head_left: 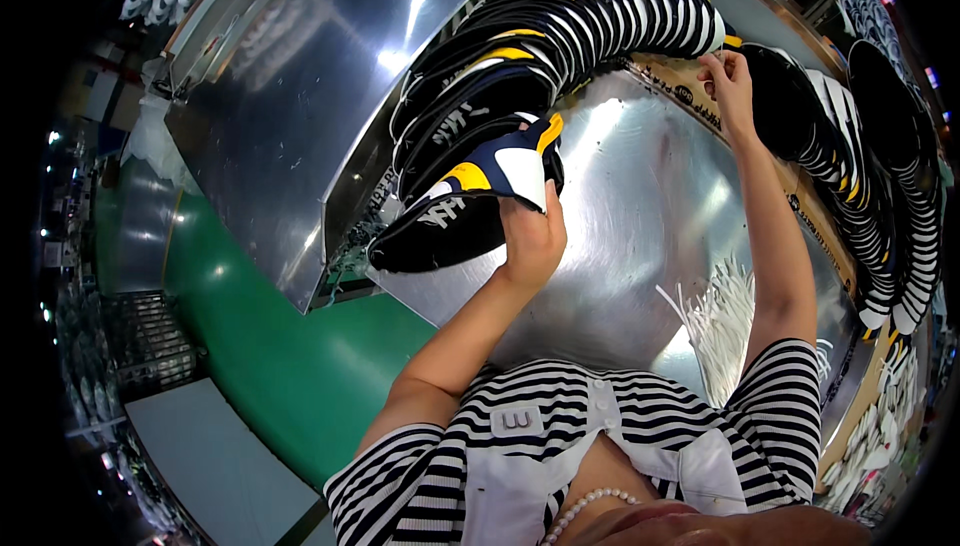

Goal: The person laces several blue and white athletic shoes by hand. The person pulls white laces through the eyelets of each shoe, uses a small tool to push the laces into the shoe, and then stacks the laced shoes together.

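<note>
A shoe upper (490, 176) in navy, white and yellow, with a black underside and white lace crossing near its toe, is gripped at its heel end by my left hand (535, 236). It overlaps the near end of a long curved row of nested shoe uppers (570, 31), mostly black and white with some yellow. At the far right end of that row, my right hand (730, 81) is raised with its fingers pinched together. Anything between those fingertips is too small to make out. A bundle of loose white laces (722, 331) lies on the metal table (610, 276) near my right forearm.
More nested uppers (835, 146) line the right side beside brown cardboard (680, 91). Left of the table stands a metal chute-like surface (290, 76) with a sharp raised edge. Green floor (260, 346) and a grey panel (220, 466) lie lower left.
</note>
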`<action>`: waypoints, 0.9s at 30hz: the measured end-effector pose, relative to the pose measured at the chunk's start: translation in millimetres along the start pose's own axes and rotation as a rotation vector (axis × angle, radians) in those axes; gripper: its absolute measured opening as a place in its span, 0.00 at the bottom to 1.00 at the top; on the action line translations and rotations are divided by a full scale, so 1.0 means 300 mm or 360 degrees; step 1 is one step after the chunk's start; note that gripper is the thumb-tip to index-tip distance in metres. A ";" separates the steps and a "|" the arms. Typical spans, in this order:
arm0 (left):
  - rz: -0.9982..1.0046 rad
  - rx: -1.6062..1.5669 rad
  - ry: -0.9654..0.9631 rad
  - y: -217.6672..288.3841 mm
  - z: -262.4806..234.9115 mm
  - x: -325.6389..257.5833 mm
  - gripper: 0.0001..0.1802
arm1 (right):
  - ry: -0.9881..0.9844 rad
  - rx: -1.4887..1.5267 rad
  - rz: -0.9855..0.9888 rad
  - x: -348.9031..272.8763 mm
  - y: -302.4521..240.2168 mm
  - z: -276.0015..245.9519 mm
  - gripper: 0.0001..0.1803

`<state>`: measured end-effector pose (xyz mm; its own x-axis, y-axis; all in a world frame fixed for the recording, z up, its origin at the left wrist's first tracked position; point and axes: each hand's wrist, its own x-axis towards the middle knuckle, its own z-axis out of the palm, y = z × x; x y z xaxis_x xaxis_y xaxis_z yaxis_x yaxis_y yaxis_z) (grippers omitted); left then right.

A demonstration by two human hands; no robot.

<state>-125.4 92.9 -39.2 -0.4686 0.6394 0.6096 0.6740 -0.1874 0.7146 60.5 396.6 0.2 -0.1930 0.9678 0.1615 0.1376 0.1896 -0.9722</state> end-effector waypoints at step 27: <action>-0.0228 0.0684 0.0340 -0.007 -0.008 0.124 0.27 | 0.0316 -0.0562 -0.0528 -0.021 0.055 -0.138 0.23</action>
<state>-145.6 115.2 -17.2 -0.6497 0.4606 0.6047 0.7478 0.2439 0.6176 104.1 400.4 -10.0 -0.0988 0.8524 0.5135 0.4263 0.5025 -0.7522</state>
